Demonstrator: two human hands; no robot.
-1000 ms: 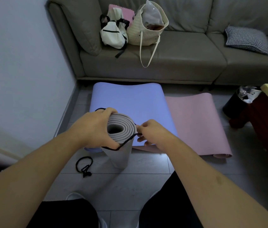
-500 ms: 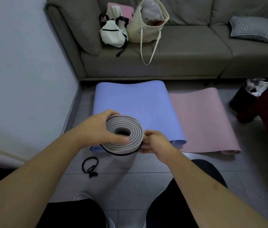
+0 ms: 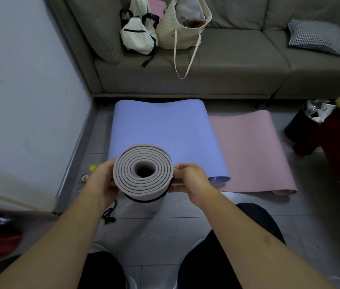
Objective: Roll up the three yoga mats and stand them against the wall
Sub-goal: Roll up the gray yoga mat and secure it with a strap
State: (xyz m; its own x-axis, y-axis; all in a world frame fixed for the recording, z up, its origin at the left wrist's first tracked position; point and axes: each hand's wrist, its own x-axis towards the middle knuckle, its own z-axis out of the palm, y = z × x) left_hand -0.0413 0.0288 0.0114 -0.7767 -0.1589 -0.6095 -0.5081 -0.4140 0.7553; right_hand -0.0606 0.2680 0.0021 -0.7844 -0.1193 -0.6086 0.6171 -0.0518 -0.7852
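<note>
Grey tile floor [image 3: 185, 230] by the sofa [image 3: 227, 65], wall [image 3: 25, 97] on the left. I've got the grey mat [image 3: 143, 170] rolled and standing on end just in front of my knees, left hand [image 3: 100, 181] wrapped round its left side, right hand [image 3: 190, 178] pinching the right edge where a black strap [image 3: 144, 199] loops it. Feels like foam to me: light, squashy, wants to spring open, so I'd grip mid-roll and keep the loose edge pinned. Blue mat [image 3: 165, 138] and pink mat [image 3: 248, 151] lie flat beyond, side by side, not rolled yet
</note>
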